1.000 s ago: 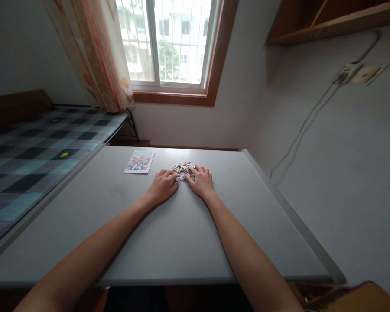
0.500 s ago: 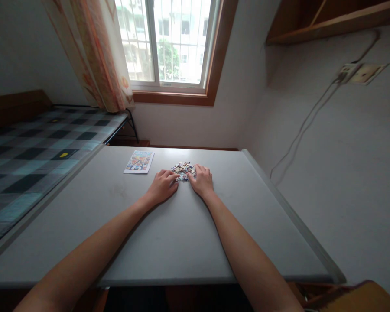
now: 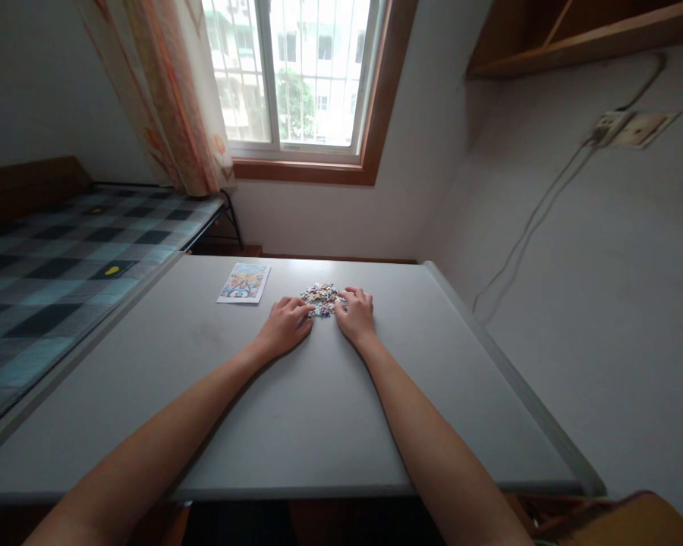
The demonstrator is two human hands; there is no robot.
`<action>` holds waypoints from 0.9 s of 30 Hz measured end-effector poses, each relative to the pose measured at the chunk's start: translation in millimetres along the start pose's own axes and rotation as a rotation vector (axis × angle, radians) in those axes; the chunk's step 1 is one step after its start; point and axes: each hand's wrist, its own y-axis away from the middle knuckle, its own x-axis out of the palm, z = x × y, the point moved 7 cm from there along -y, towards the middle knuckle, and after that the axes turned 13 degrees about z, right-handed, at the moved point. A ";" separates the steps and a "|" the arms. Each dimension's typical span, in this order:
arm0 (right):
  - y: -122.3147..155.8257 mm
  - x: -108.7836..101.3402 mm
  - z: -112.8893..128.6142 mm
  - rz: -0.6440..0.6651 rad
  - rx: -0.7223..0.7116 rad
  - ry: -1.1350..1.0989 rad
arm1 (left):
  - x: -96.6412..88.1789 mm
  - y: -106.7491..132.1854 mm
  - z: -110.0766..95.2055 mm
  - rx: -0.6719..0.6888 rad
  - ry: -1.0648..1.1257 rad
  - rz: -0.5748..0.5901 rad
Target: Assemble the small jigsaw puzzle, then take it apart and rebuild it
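Observation:
A small heap of colourful jigsaw pieces [image 3: 320, 295] lies on the grey table [image 3: 296, 409], towards its far side. My left hand [image 3: 284, 324] rests flat on the table at the heap's left edge, fingers stretched out and touching the pieces. My right hand [image 3: 355, 313] sits at the heap's right edge with its fingers curled inward onto the pieces; whether a piece is between them is hidden. A printed picture card [image 3: 243, 282] lies flat to the left of the heap.
A bed with a checked cover [image 3: 51, 265] runs along the table's left side. A wall stands close on the right, with a socket and cable [image 3: 620, 129]. A window [image 3: 296, 76] and curtain [image 3: 171, 98] are behind the table. A brown chair corner [image 3: 620, 519] shows at bottom right.
My right hand has drawn back off the top of the heap to its right edge and curled its fingers. The left hand has stayed put.

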 end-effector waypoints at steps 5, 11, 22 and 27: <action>1.3 -0.2 4.0 0.011 -0.045 -0.025 | 0.3 -0.3 0.3 0.002 -0.006 -0.007; 2.9 -0.9 6.8 0.036 -0.047 -0.014 | -0.7 0.4 -2.2 0.033 -0.008 -0.016; 6.0 -4.8 10.4 0.067 -0.036 0.099 | -1.6 0.7 -2.3 0.032 -0.008 -0.023; 6.8 -8.8 13.6 0.063 -0.061 0.139 | -1.2 0.7 -1.8 0.028 -0.009 -0.021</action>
